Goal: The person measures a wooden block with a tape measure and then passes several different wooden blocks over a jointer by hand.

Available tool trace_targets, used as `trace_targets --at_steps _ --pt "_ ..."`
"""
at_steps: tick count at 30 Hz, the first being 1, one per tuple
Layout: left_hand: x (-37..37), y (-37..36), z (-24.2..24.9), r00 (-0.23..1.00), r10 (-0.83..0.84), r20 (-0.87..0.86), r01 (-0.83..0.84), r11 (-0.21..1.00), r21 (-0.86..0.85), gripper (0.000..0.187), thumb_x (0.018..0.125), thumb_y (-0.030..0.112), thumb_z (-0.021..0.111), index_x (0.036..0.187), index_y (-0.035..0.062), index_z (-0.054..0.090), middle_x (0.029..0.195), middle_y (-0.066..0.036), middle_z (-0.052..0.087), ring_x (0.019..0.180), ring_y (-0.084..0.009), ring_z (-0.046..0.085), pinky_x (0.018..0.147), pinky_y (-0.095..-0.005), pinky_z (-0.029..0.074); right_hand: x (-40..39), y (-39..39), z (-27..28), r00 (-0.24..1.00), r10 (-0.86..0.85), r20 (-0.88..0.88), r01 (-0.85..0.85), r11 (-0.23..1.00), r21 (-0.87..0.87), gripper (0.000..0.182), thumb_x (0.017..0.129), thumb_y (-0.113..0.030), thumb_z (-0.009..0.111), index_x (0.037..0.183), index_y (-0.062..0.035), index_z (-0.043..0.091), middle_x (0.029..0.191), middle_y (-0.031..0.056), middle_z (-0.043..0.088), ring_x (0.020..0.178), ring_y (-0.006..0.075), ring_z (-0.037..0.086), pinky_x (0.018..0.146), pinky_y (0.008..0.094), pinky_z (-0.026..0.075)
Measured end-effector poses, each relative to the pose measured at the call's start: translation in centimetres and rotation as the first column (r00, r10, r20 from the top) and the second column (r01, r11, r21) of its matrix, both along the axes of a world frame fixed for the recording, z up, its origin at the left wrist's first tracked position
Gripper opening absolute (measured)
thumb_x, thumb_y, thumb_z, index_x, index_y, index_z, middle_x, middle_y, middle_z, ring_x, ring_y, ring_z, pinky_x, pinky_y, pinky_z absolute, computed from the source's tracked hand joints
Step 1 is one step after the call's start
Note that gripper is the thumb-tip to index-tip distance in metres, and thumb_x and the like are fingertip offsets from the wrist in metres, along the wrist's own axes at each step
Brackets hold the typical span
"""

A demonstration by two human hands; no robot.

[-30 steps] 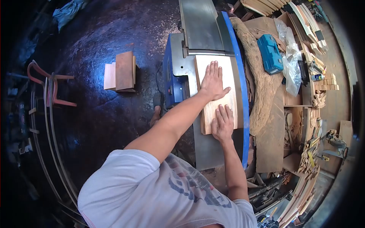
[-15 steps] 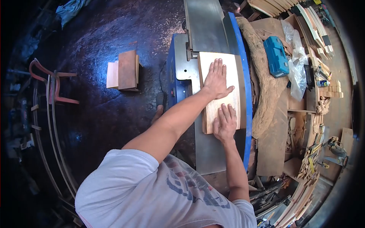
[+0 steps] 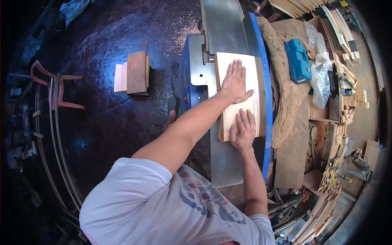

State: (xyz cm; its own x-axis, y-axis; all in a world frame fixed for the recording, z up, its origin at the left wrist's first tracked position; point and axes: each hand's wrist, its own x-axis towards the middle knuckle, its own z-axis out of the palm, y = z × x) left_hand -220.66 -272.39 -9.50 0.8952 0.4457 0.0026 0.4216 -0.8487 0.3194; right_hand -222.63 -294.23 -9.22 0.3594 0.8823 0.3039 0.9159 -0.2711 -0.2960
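Note:
A thick, pale wooden board (image 3: 223, 92) lies flat on the metal bed (image 3: 226, 163) of a blue machine (image 3: 185, 73), close to the blue-edged fence (image 3: 263, 81) on its right. My left hand (image 3: 235, 85) rests on the upper half of the board, palm down, its fingers pointing forward and the thumb out to the right. Nearer my body, my right hand (image 3: 244, 130) lies on the lower right part of the board with its fingers extended. The far end of the board reaches the gap between the two metal beds.
Stacked boards (image 3: 136, 73) stand on the dark floor at the left, beside a pink chair (image 3: 61, 87). Right of the machine are a long rough log (image 3: 281, 90), a teal case (image 3: 298, 61), plastic wrap (image 3: 321, 77) and wood offcuts (image 3: 355, 99). Shavings lie near the machine.
The board has moved slightly forward along the bed, and my right hand has shifted slightly forward with it. Both hands are still on the board.

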Motion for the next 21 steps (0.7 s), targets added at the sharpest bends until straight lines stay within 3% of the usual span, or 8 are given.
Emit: trace_targets --at_steps 21 --pt "2.4 4.0 0.3 0.998 0.008 -0.063 -0.006 1.0 0.028 0.107 0.099 0.071 0.043 0.164 -0.0103 0.022 0.173 -0.034 0.014 0.163 -0.0466 0.008 0.133 -0.0536 0.004 2.4 3.8 -0.8 1.0 0.01 -0.009 -0.01 1.0 0.027 0.049 0.086 -0.017 0.068 0.13 0.0027 0.068 0.146 0.0223 0.061 0.137 0.0511 0.052 0.116 0.0635 0.038"
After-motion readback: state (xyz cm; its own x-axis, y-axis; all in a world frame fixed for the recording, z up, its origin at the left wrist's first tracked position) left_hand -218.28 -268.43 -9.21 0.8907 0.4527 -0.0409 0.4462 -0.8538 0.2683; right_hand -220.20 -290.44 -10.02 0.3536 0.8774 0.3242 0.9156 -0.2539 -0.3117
